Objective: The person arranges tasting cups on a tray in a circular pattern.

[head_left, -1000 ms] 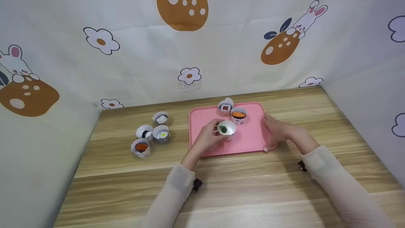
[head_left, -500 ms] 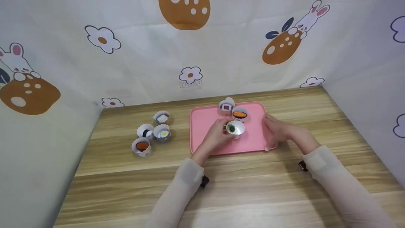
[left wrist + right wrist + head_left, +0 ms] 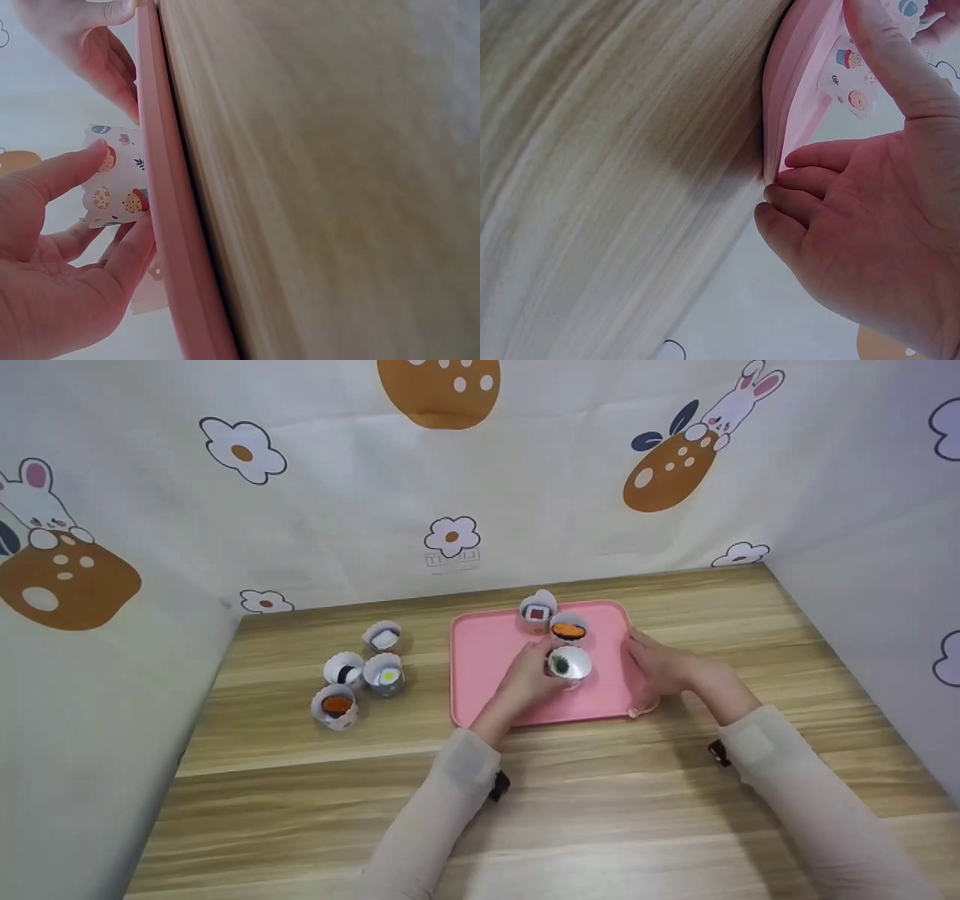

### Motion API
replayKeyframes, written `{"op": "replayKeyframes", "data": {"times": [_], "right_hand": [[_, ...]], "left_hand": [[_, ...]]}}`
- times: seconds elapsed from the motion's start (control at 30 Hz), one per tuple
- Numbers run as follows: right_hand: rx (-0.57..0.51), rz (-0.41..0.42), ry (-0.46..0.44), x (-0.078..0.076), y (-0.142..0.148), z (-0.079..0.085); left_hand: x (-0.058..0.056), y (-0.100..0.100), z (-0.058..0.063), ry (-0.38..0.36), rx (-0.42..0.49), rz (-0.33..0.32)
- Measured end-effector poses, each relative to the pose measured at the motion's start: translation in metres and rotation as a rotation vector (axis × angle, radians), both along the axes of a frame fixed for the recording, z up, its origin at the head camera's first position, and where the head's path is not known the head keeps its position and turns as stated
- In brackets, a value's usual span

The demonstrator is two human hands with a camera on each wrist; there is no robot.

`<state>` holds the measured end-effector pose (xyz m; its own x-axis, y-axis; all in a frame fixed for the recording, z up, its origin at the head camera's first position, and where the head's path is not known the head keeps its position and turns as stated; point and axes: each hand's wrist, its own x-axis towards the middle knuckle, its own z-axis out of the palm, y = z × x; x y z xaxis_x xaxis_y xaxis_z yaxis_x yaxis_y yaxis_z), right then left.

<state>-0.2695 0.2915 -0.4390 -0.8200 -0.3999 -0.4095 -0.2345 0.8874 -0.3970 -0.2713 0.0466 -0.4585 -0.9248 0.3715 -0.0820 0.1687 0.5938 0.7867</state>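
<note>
In the head view my left hand [image 3: 529, 679] grips a small paper baking cup [image 3: 577, 662] over the middle-right part of the pink tray [image 3: 480, 660]. A dark green piece [image 3: 560, 664] lies inside it. The left wrist view shows thumb and fingers on opposite sides of the printed cup [image 3: 112, 176], its base at the tray rim. My right hand [image 3: 664, 666] rests against the tray's right edge, fingers extended, thumb towards the near corner. Behind the held cup stand a cup with an orange-topped sushi piece [image 3: 568, 631] and one with a white-and-red piece [image 3: 537, 613].
Left of the tray, several more paper cups stand grouped on the wooden table [image 3: 300, 802]. They hold a red-orange piece [image 3: 337, 706], a black-banded white piece [image 3: 347, 675], a yellow-and-white piece [image 3: 388, 676] and a white piece [image 3: 385, 640]. A patterned cloth [image 3: 337, 510] rises behind.
My left hand has moved right across the tray with the cup, bringing it in front of the orange piece's cup. The right hand has stayed at the tray's edge.
</note>
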Motion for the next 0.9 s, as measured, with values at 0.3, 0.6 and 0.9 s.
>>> {"op": "replayKeyframes", "data": {"times": [0.3, 0.6, 0.9], "right_hand": [[-0.014, -0.01, 0.001, -0.002, 0.002, -0.003], [-0.002, -0.016, -0.007, -0.001, 0.001, -0.003], [-0.02, -0.014, -0.003, -0.001, 0.001, -0.002]], "left_hand": [[0.0, 0.007, 0.0, -0.028, 0.046, 0.056], [-0.002, 0.012, -0.001, -0.041, 0.046, 0.091], [-0.005, 0.015, -0.001, -0.022, 0.041, 0.097]]}}
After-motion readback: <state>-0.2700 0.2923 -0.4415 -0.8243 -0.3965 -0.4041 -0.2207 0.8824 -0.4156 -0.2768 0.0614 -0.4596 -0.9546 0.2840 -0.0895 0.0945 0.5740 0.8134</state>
